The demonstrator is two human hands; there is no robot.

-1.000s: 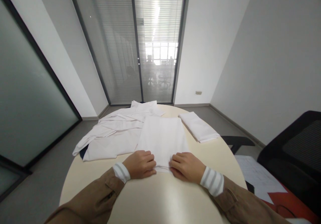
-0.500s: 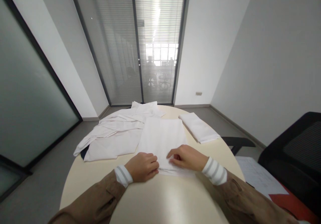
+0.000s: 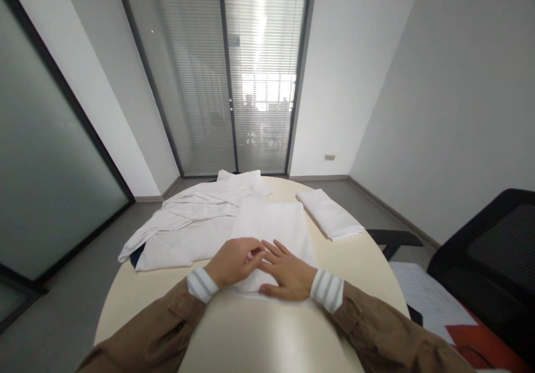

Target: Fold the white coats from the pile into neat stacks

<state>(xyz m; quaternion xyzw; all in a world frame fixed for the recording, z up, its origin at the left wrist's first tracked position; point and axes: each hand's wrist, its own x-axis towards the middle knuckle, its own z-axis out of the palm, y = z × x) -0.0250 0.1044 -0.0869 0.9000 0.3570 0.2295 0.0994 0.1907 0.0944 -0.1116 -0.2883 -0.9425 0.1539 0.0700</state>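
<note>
the white cloth [image 3: 276, 222] lies flat on the round bench [image 3: 259, 334], right in front of the person, its near edge close under both hands. the right hand [image 3: 290, 272] rests palm down on the near part with fingers spread wide, gripping nothing; that broad contact seems meant to keep the layers flat and stop them sliding. the left hand [image 3: 232, 261] sits just beside it over the near left part, fingers loosely curled and their tips meeting or overlapping those of the right; whether they pinch any fabric i cannot tell. the cloth's long axis, as far as the slant of view lets me judge, runs straight away from the person, one short edge facing the body and the other facing the glass wall [image 3: 234, 83]. a loose white heap [image 3: 188, 217] spreads over the left side, up against the cloth, while a folded bundle [image 3: 330, 214] lies apart on the right, slanting from far left to near right; keeping them to opposite sides probably leaves the middle for working
</note>
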